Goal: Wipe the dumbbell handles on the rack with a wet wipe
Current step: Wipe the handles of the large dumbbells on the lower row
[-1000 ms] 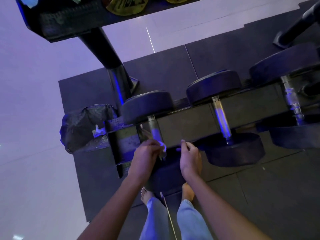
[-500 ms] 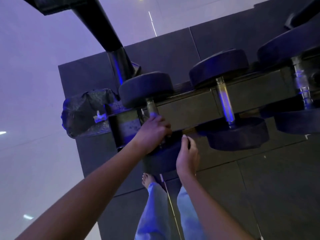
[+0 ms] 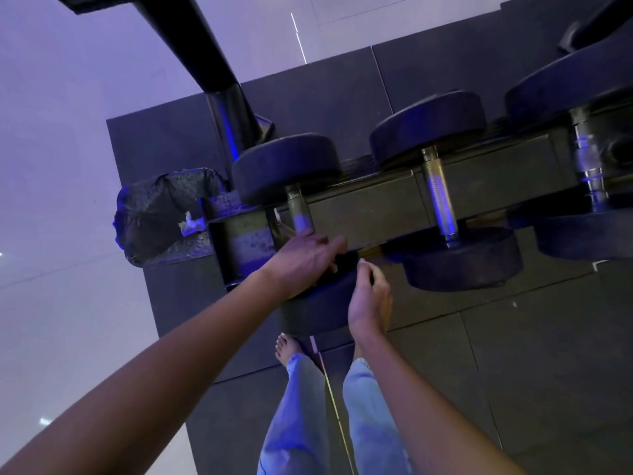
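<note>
Left hand (image 3: 305, 258), earlier wrapped round leftmost dumbbell handle (image 3: 298, 209), now loosened, fingers extended; right hand (image 3: 370, 296) loosely curled beside handle; handle judged wiped.

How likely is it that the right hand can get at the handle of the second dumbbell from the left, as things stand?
Probably yes. The right hand rests by the near head of the leftmost dumbbell; the second dumbbell's handle lies bare, up and to its right, and nothing crosses the way.
</note>
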